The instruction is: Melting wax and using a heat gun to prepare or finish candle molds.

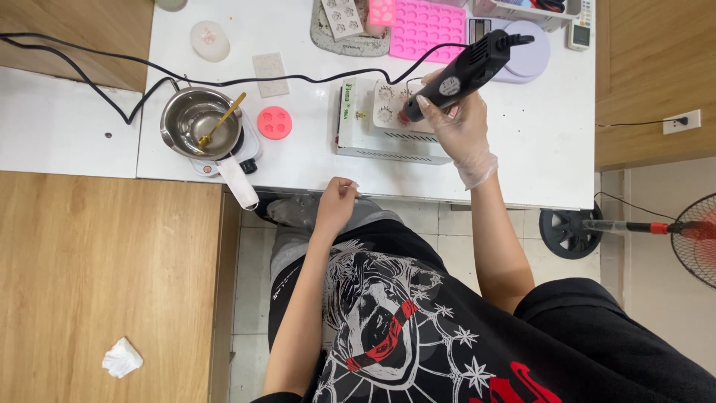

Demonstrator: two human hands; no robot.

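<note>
My right hand, in a thin clear glove, grips a black corded heat gun and points its nozzle down at a white mould lying on top of a white box. A reddish spot shows at the nozzle tip. My left hand is bare and rests with curled fingers at the table's front edge, holding nothing that I can see.
A steel pot with a gold spoon sits on a small hotplate at the left. Nearby lie a round pink mould, a white tile, a pink silicone tray and a purple disc. A fan stands on the floor to the right.
</note>
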